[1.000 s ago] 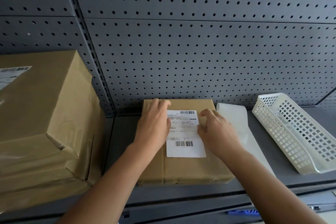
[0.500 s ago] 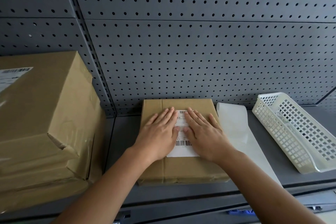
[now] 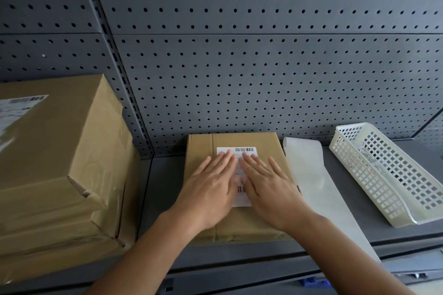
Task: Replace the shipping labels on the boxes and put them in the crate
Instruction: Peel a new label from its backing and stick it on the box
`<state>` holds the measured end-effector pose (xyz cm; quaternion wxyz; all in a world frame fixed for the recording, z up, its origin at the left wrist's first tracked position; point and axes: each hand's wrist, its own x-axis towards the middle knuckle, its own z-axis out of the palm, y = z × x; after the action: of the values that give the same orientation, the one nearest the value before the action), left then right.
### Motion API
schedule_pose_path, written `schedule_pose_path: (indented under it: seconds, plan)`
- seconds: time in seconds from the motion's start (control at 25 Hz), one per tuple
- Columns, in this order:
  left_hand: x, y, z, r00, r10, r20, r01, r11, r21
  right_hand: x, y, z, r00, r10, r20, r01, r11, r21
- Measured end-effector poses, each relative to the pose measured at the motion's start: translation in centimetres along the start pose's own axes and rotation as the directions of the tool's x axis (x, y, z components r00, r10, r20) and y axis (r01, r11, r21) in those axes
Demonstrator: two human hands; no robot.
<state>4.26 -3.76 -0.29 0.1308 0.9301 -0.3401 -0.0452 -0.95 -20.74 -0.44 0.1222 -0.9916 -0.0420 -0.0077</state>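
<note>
Grey pegboard (image 3: 263,79) backs a grey metal shelf (image 3: 163,199), where a flat cardboard box (image 3: 239,230) lies near the middle with a white shipping label (image 3: 242,150) stuck on its top face. The 2 hands lie flat on that label, left hand (image 3: 211,189) and right hand (image 3: 271,189) side by side, fingers straight and slightly spread, pressing down and gripping nothing. Just right of the box lies a strip of backing paper (image 3: 311,175), beyond it a white lattice crate (image 3: 383,175), and at far left a stack of larger boxes (image 3: 60,151).
</note>
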Motion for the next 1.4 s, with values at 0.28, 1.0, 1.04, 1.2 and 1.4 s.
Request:
schedule_pose_path:
  seconds: [0.28,1.0,1.04,1.2,1.4]
  plan:
    - [-1.4,-0.1,0.8,0.996,-0.04,0.074,0.033,0.996,0.085,-1.5,1.3,1.0,0.998,0.041,0.04,-0.039,0.998,-0.051]
    - [-7.9,0.6,1.2,0.996,-0.013,0.083,0.007,0.997,0.077,-8.3,1.6,2.1,0.999,0.001,-0.035,-0.004,0.995,-0.095]
    - [-8.2,0.2,0.9,0.995,-0.043,0.09,0.036,0.996,0.079,-8.7,2.2,1.8,0.999,0.033,-0.041,-0.037,0.995,-0.094]
    - [-8.5,-2.2,0.4,0.96,-0.274,0.06,0.275,0.961,-0.001,-9.3,4.0,1.1,0.981,0.189,-0.053,-0.185,0.98,0.072]
    - [-7.7,-2.1,1.3,0.853,-0.484,0.194,0.432,0.446,-0.784,-7.8,3.0,-0.2,0.86,0.484,0.164,-0.433,0.519,0.737]
